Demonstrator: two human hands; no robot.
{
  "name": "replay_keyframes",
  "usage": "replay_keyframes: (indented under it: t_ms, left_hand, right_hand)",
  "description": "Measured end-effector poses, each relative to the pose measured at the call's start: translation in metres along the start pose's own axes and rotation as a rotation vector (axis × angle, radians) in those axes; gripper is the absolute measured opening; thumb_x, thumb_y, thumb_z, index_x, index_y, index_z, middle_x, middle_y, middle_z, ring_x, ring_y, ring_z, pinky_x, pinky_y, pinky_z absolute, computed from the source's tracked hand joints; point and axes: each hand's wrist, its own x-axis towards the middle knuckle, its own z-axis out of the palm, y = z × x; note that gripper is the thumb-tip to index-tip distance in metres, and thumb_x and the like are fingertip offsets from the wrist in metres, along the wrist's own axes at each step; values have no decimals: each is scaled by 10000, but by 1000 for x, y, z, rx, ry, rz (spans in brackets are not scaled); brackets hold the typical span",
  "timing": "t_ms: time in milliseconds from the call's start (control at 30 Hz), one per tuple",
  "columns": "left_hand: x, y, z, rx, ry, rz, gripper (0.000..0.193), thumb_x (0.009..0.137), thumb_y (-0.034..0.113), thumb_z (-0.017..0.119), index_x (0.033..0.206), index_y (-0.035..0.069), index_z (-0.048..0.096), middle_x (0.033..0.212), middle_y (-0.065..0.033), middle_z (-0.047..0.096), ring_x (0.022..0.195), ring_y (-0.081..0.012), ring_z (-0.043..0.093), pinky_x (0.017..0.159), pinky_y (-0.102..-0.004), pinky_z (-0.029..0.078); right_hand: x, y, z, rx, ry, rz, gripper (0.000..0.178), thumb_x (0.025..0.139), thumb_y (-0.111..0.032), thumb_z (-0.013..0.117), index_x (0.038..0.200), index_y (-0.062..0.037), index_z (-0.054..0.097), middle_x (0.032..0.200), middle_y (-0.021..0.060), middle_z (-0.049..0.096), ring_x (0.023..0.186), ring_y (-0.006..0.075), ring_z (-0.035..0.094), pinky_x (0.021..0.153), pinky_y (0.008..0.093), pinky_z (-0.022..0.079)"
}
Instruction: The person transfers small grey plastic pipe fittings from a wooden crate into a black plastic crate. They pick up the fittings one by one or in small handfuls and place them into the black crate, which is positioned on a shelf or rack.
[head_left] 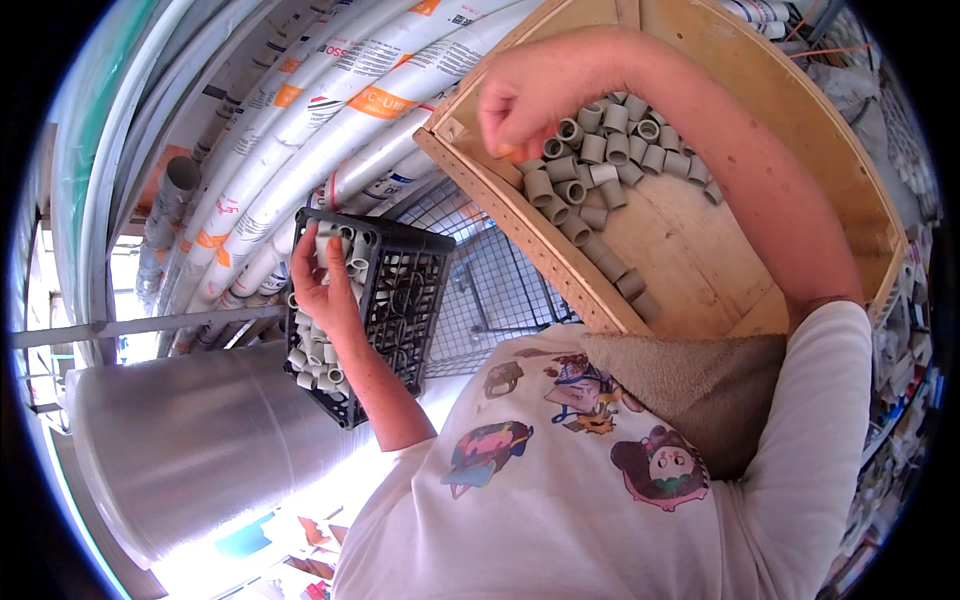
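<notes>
My left hand (330, 295) is at the black plastic crate (410, 300) on the left, its fingers closed around a short grey pipe coupling (324, 246) at the crate's upper end. More grey couplings (318, 355) fill the crate, which stands tilted in this view. Over the left wall of a wooden box (540, 235), my right hand (525, 105) hangs with its fingers curled together. Whatever those fingers may hold is hidden. Inside the box, loose grey couplings (592, 150) are heaped along the left and far sides, close to my right hand.
Long white pipes (330, 110) with printed bands lie stacked behind the crate. A wire mesh cart (480, 270) stands between crate and box. At the lower left is a large film-wrapped roll (190, 440). A brown cloth (700, 390) lies against the box's near edge.
</notes>
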Motion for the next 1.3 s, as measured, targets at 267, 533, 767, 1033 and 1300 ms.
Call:
replay_keyframes:
  t_ms: [267, 533, 767, 1033, 1300]
  left_hand:
    - [-27, -141, -62, 853, -3, -4, 301, 897, 259, 682, 1164, 123, 707, 1067, -126, 700, 912, -300, 663, 821, -351, 507]
    - [-34, -146, -46, 933, -195, -25, 442, 959, 392, 578, 1370, 233, 559, 1377, -89, 558, 1248, -328, 522, 1062, -586, 296]
    - [-38, -126, -35, 760, -101, 96, 441, 989, 345, 558, 1391, 166, 544, 1430, -159, 501, 1296, -346, 486, 1109, -575, 256]
    - [-9, 1, 8, -138, -93, 49, 446, 969, 189, 632, 1358, -2, 528, 1336, -160, 573, 1228, -253, 543, 1067, -376, 393]
    - [-29, 114, 45, -616, -351, 117, 505, 963, 151, 635, 1392, -51, 461, 1305, -167, 584, 1190, -244, 568, 1057, -380, 412]
  right_hand:
    - [40, 95, 17, -408, 96, 382, 178, 783, -115, 667, 939, -41, 710, 823, 80, 715, 727, 182, 690, 651, 341, 536]
    - [44, 139, 31, -665, 262, 272, 152, 743, -130, 691, 873, -60, 730, 801, 129, 711, 712, 246, 689, 685, 385, 541]
    - [27, 102, 5, -328, 159, 373, 112, 760, -112, 655, 797, -16, 701, 732, 83, 707, 654, 173, 699, 636, 335, 541]
    - [-25, -23, -18, -208, 179, 4, 140, 782, -156, 667, 834, -32, 708, 732, 54, 696, 667, 135, 661, 617, 296, 508]
    - [-32, -71, 28, -280, 199, -354, 135, 773, -148, 658, 822, -24, 685, 724, 71, 682, 641, 179, 636, 602, 333, 491]
